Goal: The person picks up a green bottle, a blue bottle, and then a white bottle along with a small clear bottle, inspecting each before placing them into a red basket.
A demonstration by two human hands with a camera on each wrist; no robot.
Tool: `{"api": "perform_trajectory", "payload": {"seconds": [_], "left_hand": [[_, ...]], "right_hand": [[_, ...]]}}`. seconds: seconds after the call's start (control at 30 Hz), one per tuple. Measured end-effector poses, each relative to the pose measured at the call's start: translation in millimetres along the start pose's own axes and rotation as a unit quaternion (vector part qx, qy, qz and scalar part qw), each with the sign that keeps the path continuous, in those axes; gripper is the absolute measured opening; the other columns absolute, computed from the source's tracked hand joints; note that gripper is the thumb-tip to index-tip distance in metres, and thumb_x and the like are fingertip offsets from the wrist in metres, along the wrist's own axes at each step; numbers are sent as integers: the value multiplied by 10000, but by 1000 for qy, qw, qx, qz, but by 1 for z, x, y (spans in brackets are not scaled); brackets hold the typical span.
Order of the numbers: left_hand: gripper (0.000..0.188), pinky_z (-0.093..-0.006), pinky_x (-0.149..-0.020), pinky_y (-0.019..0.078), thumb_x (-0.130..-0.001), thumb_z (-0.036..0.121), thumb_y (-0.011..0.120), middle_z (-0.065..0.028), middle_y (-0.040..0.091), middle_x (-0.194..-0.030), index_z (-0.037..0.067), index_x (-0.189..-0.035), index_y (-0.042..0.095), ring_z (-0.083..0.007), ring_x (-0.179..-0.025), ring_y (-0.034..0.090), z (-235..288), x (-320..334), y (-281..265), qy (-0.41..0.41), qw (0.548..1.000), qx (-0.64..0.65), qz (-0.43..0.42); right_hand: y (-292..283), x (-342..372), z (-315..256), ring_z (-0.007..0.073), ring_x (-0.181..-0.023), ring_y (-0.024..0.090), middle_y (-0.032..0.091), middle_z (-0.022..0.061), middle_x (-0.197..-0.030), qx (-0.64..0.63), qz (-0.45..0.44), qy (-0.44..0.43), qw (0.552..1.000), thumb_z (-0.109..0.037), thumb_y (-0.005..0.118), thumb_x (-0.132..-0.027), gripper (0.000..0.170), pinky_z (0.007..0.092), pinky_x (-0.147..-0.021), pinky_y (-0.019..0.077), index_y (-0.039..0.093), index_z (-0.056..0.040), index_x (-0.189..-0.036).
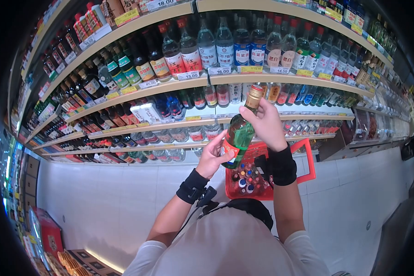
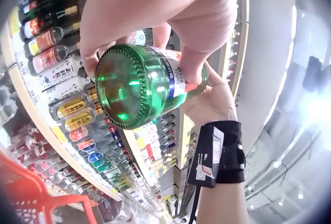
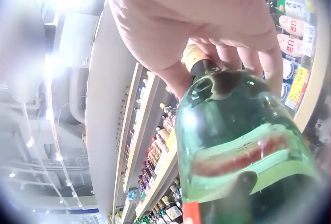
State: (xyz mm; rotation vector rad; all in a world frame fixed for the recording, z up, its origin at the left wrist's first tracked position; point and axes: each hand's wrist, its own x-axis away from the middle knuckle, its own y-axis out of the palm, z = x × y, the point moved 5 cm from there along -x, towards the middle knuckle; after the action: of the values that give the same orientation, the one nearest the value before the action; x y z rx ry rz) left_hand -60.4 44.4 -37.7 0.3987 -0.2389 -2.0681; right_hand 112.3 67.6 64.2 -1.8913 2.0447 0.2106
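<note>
A green glass bottle point(image 1: 240, 132) with a gold cap and a red-and-white label is held tilted in front of the shelves. My left hand point(image 1: 211, 158) grips its lower body, thumb across the label. Higher up, my right hand point(image 1: 268, 124) grips the neck just below the cap. In the left wrist view the ridged base of the bottle point(image 2: 124, 87) faces the camera, the left fingers wrapped around its side. From the right wrist, the shoulder of the bottle point(image 3: 232, 110) fills the lower part, with right fingers curled behind the neck.
Curved shelves point(image 1: 170, 85) full of liquor bottles with price tags spread across the front. Below my hands stands a red shopping basket point(image 1: 307, 158) with several small bottles inside. A red box point(image 1: 48, 230) is on the pale tiled floor point(image 1: 110, 193) at left.
</note>
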Motion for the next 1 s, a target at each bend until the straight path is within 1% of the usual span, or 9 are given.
{"api": "perform_trajectory", "payload": {"seconds": [0.03, 0.13, 0.23, 0.33, 0.37, 0.47, 0.57, 0.83, 1.0], "left_hand": [[823, -317, -1041, 371, -775, 6, 755, -121, 493, -1358, -1, -1455, 292, -168, -1206, 501, 1, -1, 2, 18, 1000, -9, 19], [777, -325, -1027, 385, -752, 26, 781, -114, 528, -1290, 9, -1404, 359, -173, -1183, 512, 0, -4, 5, 63, 996, -56, 33], [780, -328, -1008, 403, -711, 64, 822, -109, 560, -1208, 32, -1359, 389, -184, -1141, 532, 2, -2, 9, 75, 988, -106, 84], [822, -333, -991, 421, -674, 101, 854, -110, 548, -1187, 49, -1350, 389, -193, -1118, 542, 5, -2, 10, 94, 972, -178, 123], [828, -336, -988, 424, -665, 111, 860, -111, 537, -1190, 43, -1342, 389, -195, -1117, 542, 4, -3, 9, 96, 966, -208, 123], [836, -343, -981, 431, -639, 138, 878, -112, 508, -1199, 25, -1312, 394, -202, -1116, 539, 1, -6, 2, 109, 947, -273, 126], [845, -351, -988, 432, -616, 156, 891, -116, 491, -1201, 5, -1280, 390, -214, -1129, 528, 6, -10, -1, 138, 932, -307, 139], [910, -364, -993, 431, -598, 179, 904, -141, 454, -1237, 11, -1308, 360, -243, -1144, 517, 13, -17, 3, 150, 933, -314, 94], [953, -364, -999, 419, -603, 206, 904, -140, 463, -1274, 21, -1352, 345, -241, -1187, 496, 12, -16, 5, 121, 933, -333, 58]], "right_hand": [[1, 4, -5, 138, -896, 624, 661, 110, -986, -32, 22, 17, 999, -197, 697, -860, 360, 296, -798, 489, 550, 20, -1106], [8, 8, -6, 140, -876, 626, 660, 105, -968, -122, 80, -8, 989, -199, 717, -843, 368, 306, -773, 489, 545, 19, -1084], [12, 12, -5, 143, -868, 623, 659, 114, -972, 35, 88, -55, 994, -165, 717, -838, 363, 308, -766, 486, 539, 21, -1094], [13, 16, -13, 141, -868, 615, 658, 116, -972, -8, 56, -45, 997, -150, 716, -834, 364, 304, -767, 483, 536, 19, -1102], [15, 19, -18, 141, -874, 610, 657, 107, -969, -46, 42, -13, 998, -142, 713, -829, 371, 315, -786, 481, 542, 17, -1117], [22, 25, -20, 141, -886, 609, 654, 92, -964, -94, 2, -56, 994, -135, 704, -824, 371, 318, -800, 480, 552, 17, -1126], [24, 31, -28, 150, -883, 605, 651, 99, -968, -47, -31, -111, 992, -118, 695, -812, 365, 315, -810, 479, 557, 22, -1119], [21, 42, -38, 186, -867, 628, 657, 128, -949, 8, -33, -151, 988, -105, 736, -763, 383, 314, -815, 480, 589, 21, -1094], [14, 41, -32, 156, -895, 627, 665, 107, -984, -30, -25, -120, 992, -98, 733, -791, 365, 302, -834, 480, 584, 19, -1104]]}}
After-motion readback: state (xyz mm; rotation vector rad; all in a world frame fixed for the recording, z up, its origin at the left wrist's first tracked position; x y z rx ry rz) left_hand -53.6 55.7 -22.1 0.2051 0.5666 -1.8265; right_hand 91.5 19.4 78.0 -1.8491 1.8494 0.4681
